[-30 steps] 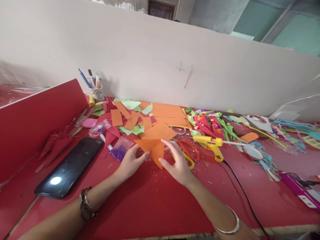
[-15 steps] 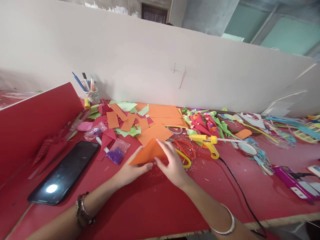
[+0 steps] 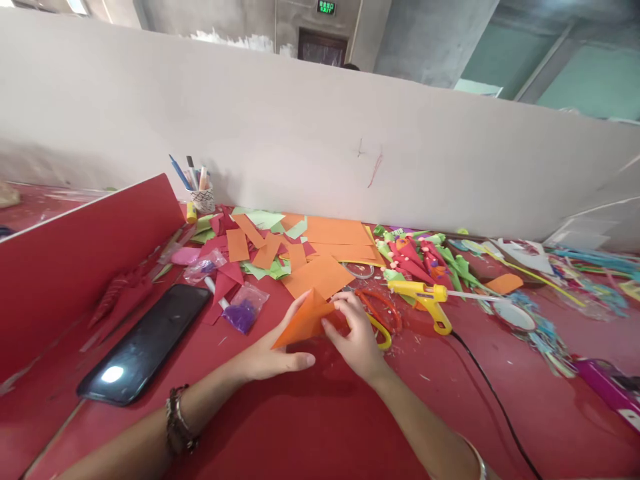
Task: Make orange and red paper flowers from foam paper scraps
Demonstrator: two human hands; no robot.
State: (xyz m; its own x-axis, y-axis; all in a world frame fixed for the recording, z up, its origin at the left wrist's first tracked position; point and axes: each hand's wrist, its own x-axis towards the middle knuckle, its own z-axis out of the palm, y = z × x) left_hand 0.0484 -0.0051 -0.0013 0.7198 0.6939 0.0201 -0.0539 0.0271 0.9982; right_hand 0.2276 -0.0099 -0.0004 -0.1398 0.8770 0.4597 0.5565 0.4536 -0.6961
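Head view, clock read from the folded orange sheet (image 3: 303,323), which I see at centre, raised over the red surface (image 3: 310,427) between my 2 hands.

My left hand (image 3: 273,353), at 8 o'clock: half open, fingers behind the sheet, thumb stretched out below its lower edge, not pinching. My right hand (image 3: 357,340), at 4 o'clock: nearly closed, thumb and curled forefinger gripping the sheet's right side. The sheet is bent, with a peak at 12 o'clock.

Flat orange paper (image 3: 320,276) lies just beyond, at 12 o'clock. Loose scraps (image 3: 239,245) in orange, red and green at 11; patterned pen cup (image 3: 203,199) behind them. Scissors (image 3: 384,339) at 3 o'clock, near my right hand, partly covered by it. Yellow glue gun (image 3: 420,292) farther out at 3, its black cord running towards 5. Pile of red and green cones (image 3: 413,259) at 2. At 9 o'clock, purple-filled packet (image 3: 244,313); beyond it, black phone (image 3: 145,347), lying flat.
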